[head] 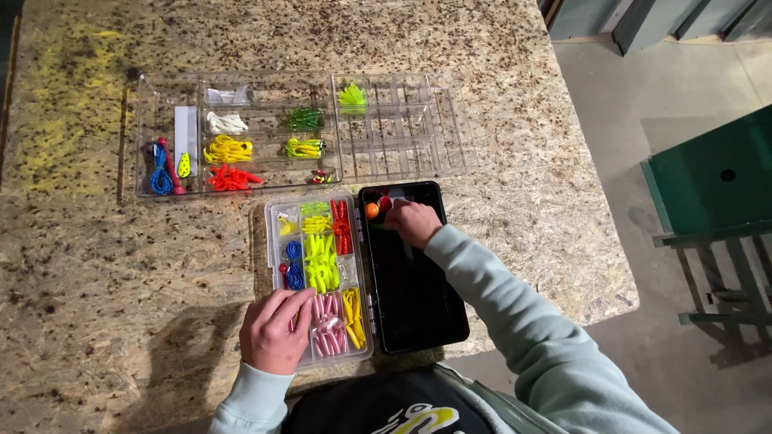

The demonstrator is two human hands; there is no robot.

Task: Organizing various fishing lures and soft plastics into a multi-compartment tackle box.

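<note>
1. Resting your left hand [275,330] flat, fingers curled loosely, on the near corner of the small divided tray [318,277] with pink lures [328,325].
2. Your right hand [413,222] pinches at the black lid [414,281], beside an orange ball [371,210]; exact hold unclear.
3. Large clear organizer [241,133] sits farther back on the worktop [88,265].

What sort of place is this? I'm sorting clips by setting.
Probably a workshop or garage: a rough chipboard worktable, a bare concrete floor and a green metal stand beside it. The hands work over a small tackle box of coloured soft lures.
</note>
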